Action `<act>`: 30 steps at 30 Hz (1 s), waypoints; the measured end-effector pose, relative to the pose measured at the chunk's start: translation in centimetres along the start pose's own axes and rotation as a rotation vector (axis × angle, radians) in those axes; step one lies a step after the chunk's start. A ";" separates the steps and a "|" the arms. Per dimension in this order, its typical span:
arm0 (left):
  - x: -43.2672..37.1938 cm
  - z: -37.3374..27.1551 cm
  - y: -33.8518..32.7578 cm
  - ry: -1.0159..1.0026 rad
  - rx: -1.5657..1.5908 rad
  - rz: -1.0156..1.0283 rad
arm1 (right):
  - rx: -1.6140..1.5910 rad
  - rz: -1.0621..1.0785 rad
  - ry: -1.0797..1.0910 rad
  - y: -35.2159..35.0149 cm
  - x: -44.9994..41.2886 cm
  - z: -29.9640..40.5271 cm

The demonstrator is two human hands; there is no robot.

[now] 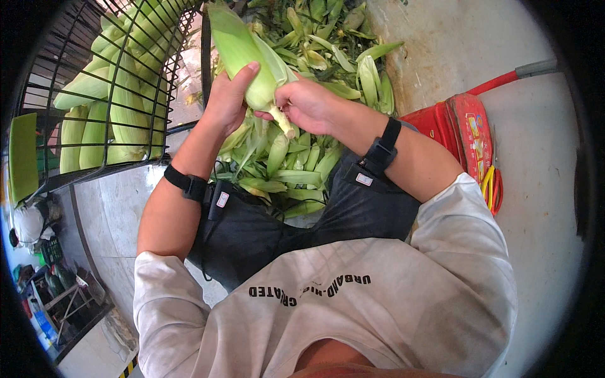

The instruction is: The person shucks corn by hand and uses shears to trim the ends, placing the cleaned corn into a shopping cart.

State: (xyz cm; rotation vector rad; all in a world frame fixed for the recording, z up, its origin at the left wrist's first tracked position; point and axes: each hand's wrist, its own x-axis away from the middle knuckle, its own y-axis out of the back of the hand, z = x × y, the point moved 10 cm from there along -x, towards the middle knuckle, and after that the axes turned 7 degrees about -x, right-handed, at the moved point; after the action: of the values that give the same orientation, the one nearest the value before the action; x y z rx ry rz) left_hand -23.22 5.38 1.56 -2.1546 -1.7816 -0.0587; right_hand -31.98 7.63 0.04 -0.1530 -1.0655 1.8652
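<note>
An ear of corn (243,56) in its green husk is held in front of me, its pale stalk end (284,124) pointing down towards my lap. Around the side of the husk wraps my left hand (231,97), thumb laid along the leaves. My right hand (305,104) pinches a husk leaf (279,64) near the base of the ear, beside the stalk. That leaf stands partly away from the ear. Some of the right fingers are hidden behind the stalk. Loose husk leaves (302,175) lie heaped beneath both hands and between my legs.
A black wire basket (106,94) at the left holds several husked-in corn ears (127,104). To the right, by the wall (529,141), are a red box (468,127) and a red hose (491,82). A shelf with goods (61,302) stands at the far lower left.
</note>
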 end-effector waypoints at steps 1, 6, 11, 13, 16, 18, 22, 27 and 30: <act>-0.1 0.2 0.1 0.000 0.000 0.002 | 0.000 0.002 0.008 0.1 -0.1 0.1; -0.9 0.4 2.3 -0.085 0.239 -0.060 | 0.057 0.050 -0.035 -0.4 0.1 0.7; -0.6 0.6 1.9 -0.072 0.258 -0.097 | 0.258 0.015 -0.021 0.3 -0.7 0.4; -0.2 0.5 2.0 -0.059 0.204 -0.163 | 0.255 0.005 0.038 0.2 -0.7 0.3; -0.4 0.5 1.2 -0.049 0.163 -0.076 | 0.265 -0.005 0.068 0.1 -0.6 0.7; -0.4 0.1 1.3 -0.104 0.164 -0.084 | 0.277 -0.009 0.037 0.2 -0.7 0.4; 0.2 0.0 0.8 -0.064 0.140 -0.070 | 0.164 -0.066 0.064 0.7 -0.7 0.2; 0.2 0.4 0.8 -0.077 0.111 -0.049 | 0.079 -0.096 0.056 0.5 -0.2 0.0; 0.2 0.5 0.7 -0.087 0.139 -0.065 | 0.062 -0.124 0.038 0.8 -0.2 -0.2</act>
State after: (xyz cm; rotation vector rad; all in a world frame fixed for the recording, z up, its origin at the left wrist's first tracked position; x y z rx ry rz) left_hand -22.63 5.63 1.02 -2.0300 -1.8457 0.1407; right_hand -32.29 7.43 -0.75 -0.0839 -0.9688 1.7746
